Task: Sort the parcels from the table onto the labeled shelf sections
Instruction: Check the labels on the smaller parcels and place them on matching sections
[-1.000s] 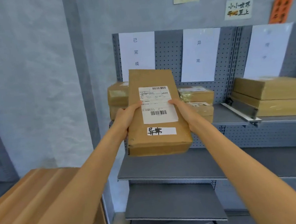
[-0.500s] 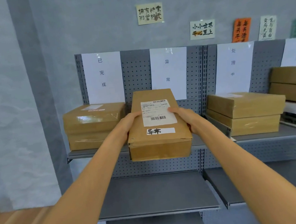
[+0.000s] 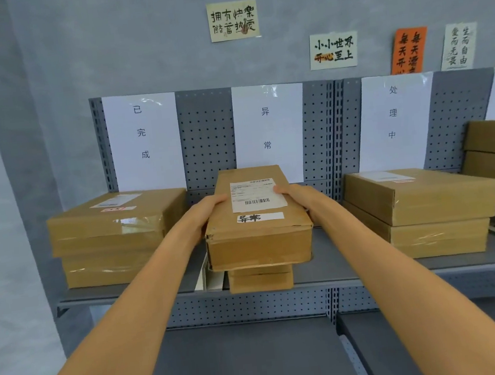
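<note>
Brown cardboard fills the middle of the view: the parcel (image 3: 257, 217) is now much closer to the shelf (image 3: 355, 270) than a second ago, when it was held up high and tilted in front of the papers. It has come down and forward, and now it is level over a smaller box (image 3: 260, 279) that stands in the middle section, under the sign (image 3: 267, 130) reading 异常. The small tag (image 3: 260, 217) on the parcel carries the same two characters, so this seems the correct section. The left hand (image 3: 209, 211) and the right hand (image 3: 294, 194) each keep a closed grip on one long side, thumbs on top. I cannot tell if the parcel already rests on the box below. The stacks (image 3: 113, 235) to the left and the stacks (image 3: 422, 208) to the right stand apart from it. I judge that only the release is left.
</note>
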